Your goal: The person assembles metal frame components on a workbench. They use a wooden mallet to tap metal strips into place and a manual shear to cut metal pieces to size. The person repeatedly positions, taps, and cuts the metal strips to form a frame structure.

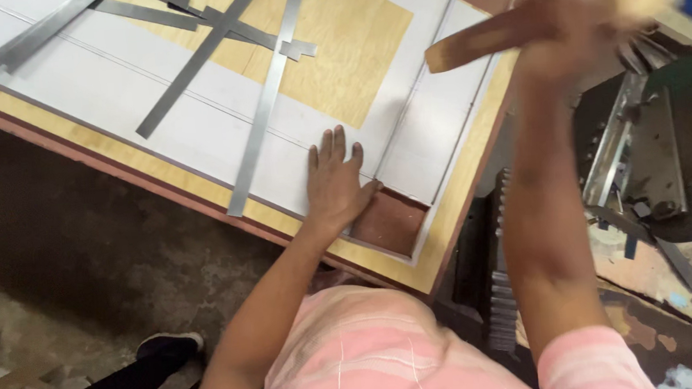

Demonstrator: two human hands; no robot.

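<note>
Where the frame begins at the left, a dark concrete floor [80, 265] lies below the bench, with a black shoe [168, 344] on it near the person's pink striped shirt [376, 365]. Above: long grey metal strips [261, 110], crossed and overlapping, lying flat on a white panel [192, 124] that has a bare plywood square [343, 46] showing at its centre. The panel rests on a wooden workbench [155, 172] with a yellow-brown edge. Centre: left hand [335, 183], fingers spread wide and flat, palm pressed on the white panel just beside a reddish-brown cutout [389, 224] at the panel's near corner; it holds nothing. Right of centre: right hand [571, 16], raised above the bench's right edge, closed around a wooden handle [482, 40] whose brown end points left; the head of the tool is motion-blurred and looks like a pale wooden block, possibly a mallet. Far right: a dark metal machine [655, 154] with steel parts, standing beside the bench, and a toothed black rack [502, 289] below the raised forearm.
</note>
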